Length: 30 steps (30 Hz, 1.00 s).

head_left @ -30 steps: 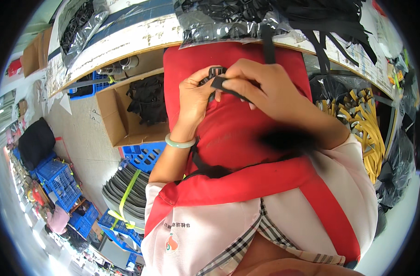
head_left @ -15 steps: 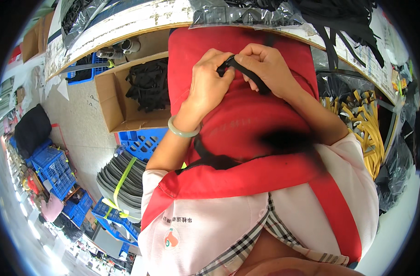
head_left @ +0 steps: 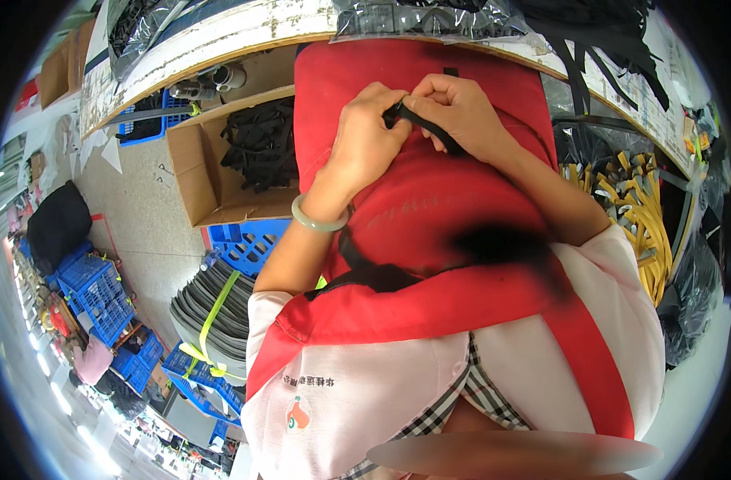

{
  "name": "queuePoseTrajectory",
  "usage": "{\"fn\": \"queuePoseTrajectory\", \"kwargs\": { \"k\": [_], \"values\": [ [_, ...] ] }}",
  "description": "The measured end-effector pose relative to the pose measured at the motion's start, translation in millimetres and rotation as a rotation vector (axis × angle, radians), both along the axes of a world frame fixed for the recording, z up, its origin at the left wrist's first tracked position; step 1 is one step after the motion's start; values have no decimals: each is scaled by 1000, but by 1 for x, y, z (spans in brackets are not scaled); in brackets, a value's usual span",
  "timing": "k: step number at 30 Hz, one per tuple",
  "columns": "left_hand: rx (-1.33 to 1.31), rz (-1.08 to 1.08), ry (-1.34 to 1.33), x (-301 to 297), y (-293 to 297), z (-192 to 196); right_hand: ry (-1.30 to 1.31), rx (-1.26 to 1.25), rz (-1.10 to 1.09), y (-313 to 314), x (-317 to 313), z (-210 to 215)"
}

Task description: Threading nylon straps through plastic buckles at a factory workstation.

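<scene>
Above the red apron [head_left: 429, 192] on my lap, both hands meet at a short black strap [head_left: 433, 130]. My left hand [head_left: 365, 138] is closed round one end, where a small dark piece shows between thumb and fingers; I cannot make out whether it is a buckle or a fold. With thumb and forefinger my right hand [head_left: 460, 116] pinches the strap close beside the left hand. The rest of the strap slants down to the right under the right palm, its tail partly hidden.
A worn white workbench edge [head_left: 261, 42] curves ahead, bearing plastic bags and black straps [head_left: 593, 48]. At left stand a cardboard box [head_left: 191, 176] of black straps, a bundle of dark strips [head_left: 213, 308] and blue crates [head_left: 97, 296]. Yellow straps [head_left: 641, 228] hang at right.
Both hands stay nearly in place with their grip on the black strap. The strap's tail shows less below the right hand, and the right fingers have shifted slightly.
</scene>
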<state>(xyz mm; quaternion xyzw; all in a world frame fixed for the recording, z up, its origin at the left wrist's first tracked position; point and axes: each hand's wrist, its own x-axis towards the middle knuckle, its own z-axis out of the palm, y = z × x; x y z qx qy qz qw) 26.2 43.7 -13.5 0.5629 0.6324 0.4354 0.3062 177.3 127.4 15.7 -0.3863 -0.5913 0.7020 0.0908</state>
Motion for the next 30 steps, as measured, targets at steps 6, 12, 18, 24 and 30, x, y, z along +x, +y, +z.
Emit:
{"fn": "queuePoseTrajectory", "kwargs": {
  "k": [6,12,18,24,30],
  "values": [
    [-449,172,-767,-9,-4,0,137,-55,-121,4,2,-5],
    [-90,129,-314,0,-7,-9,43,-50,-64,3,0,-5],
    [65,162,-41,7,-7,-6,161,-274,-222,2,1,-14],
    [90,209,-104,6,-11,-10,177,-170,-237,-4,-6,-17],
    [233,92,-27,3,-15,-18,259,-373,-62,11,2,-28]
  ]
}}
